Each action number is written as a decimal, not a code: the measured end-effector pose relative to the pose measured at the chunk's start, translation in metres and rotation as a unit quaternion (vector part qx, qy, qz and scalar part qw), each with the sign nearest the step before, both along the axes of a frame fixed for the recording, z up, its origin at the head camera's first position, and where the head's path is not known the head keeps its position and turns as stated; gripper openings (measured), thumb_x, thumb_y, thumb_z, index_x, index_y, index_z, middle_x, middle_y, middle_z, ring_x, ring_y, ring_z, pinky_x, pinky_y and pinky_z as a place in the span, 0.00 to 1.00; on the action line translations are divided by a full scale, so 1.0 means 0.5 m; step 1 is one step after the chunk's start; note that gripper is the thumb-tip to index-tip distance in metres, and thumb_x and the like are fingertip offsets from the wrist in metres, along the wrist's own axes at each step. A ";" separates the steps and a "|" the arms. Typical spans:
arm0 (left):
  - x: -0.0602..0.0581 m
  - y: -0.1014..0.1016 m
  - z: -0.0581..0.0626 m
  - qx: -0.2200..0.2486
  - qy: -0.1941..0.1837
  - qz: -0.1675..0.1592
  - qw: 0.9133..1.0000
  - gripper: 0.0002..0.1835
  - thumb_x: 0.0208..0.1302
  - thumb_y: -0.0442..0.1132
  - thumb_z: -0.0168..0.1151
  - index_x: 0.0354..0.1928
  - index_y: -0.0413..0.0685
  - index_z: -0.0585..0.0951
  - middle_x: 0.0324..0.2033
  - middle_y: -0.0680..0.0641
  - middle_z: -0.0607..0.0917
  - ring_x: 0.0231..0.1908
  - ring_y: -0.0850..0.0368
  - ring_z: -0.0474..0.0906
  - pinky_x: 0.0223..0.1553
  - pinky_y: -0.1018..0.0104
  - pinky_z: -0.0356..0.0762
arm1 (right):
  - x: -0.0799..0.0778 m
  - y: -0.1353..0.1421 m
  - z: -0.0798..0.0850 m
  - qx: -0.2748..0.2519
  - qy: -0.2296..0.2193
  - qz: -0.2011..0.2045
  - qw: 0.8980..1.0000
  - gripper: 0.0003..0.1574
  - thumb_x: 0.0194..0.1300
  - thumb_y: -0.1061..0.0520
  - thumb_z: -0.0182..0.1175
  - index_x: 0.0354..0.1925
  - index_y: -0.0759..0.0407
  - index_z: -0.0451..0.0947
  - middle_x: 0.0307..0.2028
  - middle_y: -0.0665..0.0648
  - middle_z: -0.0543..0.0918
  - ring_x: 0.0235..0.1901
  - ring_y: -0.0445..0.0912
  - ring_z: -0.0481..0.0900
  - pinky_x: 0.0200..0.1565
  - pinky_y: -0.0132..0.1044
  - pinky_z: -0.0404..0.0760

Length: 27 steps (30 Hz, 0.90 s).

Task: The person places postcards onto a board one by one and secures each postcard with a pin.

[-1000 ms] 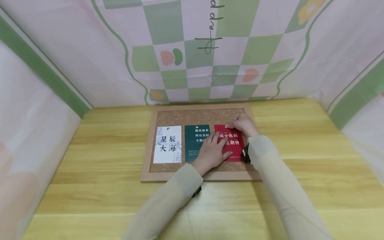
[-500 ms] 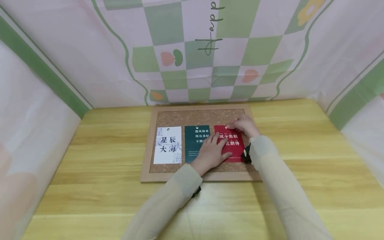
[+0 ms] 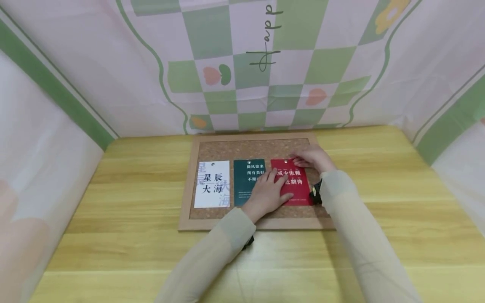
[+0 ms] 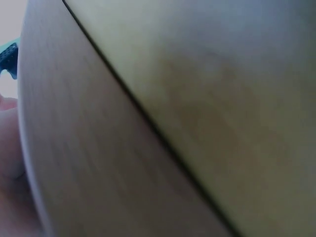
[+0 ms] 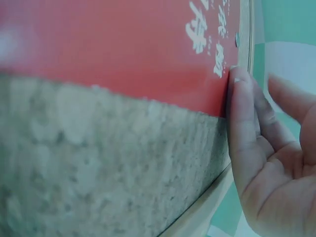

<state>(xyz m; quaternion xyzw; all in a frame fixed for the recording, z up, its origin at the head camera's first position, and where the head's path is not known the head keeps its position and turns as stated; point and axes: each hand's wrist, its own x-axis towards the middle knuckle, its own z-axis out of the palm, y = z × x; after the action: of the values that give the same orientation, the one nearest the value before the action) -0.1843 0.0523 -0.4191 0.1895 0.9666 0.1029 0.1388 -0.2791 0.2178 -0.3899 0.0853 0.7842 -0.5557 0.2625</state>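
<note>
A red card (image 3: pixel 297 193) with white characters lies on a wood-framed corkboard (image 3: pixel 246 148), a silver thumbtack (image 3: pixel 286 161) at its top edge. My left hand (image 3: pixel 265 195) rests with fingers spread across the red card and the right side of a dark green card (image 3: pixel 242 185). My right hand (image 3: pixel 312 158) is at the red card's top right corner. In the right wrist view, the right hand (image 5: pixel 271 158) has extended fingers along the card's edge and the thumb apart from them, with nothing between. The left wrist view catches only a sliver of the left hand (image 4: pixel 10 143).
A white card (image 3: pixel 212 189) with black characters lies on the board's left side, with a tack (image 3: pixel 213 164) at its top. Another tack (image 3: pixel 249 162) tops the green card. The board sits on a yellow wooden table (image 3: pixel 132 210), with a checkered cloth (image 3: pixel 250 75) behind it.
My right hand has let go of the tack on the red card and shifted right, its thumb and fingers parting. The left hand has stayed in place.
</note>
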 end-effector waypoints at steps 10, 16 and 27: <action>-0.010 -0.008 0.008 0.017 -0.017 -0.006 1.000 0.31 0.70 0.58 0.48 0.72 0.62 0.60 0.74 0.46 0.55 0.75 0.49 0.48 0.74 0.57 0.53 | 0.001 -0.001 -0.004 -0.005 0.005 -0.001 1.000 0.24 0.75 0.50 0.42 0.50 0.71 0.71 0.19 0.41 0.79 0.22 0.31 0.79 0.32 0.21 0.80; -0.019 -0.011 0.008 0.063 -0.028 0.016 0.997 0.30 0.70 0.54 0.52 0.71 0.58 0.63 0.74 0.46 0.57 0.74 0.49 0.51 0.73 0.56 0.54 | -0.004 0.001 -0.004 -0.003 0.004 -0.003 1.000 0.28 0.77 0.48 0.37 0.52 0.70 0.70 0.20 0.40 0.78 0.22 0.30 0.77 0.32 0.22 0.79; -0.043 -0.053 0.026 0.149 0.003 0.045 0.988 0.25 0.69 0.45 0.54 0.67 0.50 0.69 0.70 0.45 0.65 0.71 0.49 0.61 0.70 0.54 0.61 | 0.005 -0.001 -0.013 0.018 0.089 -0.032 0.995 0.31 0.77 0.45 0.37 0.55 0.70 0.69 0.34 0.49 0.79 0.32 0.35 0.78 0.42 0.26 0.79</action>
<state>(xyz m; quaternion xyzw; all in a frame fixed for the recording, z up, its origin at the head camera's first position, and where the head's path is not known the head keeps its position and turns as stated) -0.2057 0.0260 -0.4059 0.1649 0.9484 0.2511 0.1014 -0.2765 0.2175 -0.3963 0.0651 0.8113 -0.5548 0.1723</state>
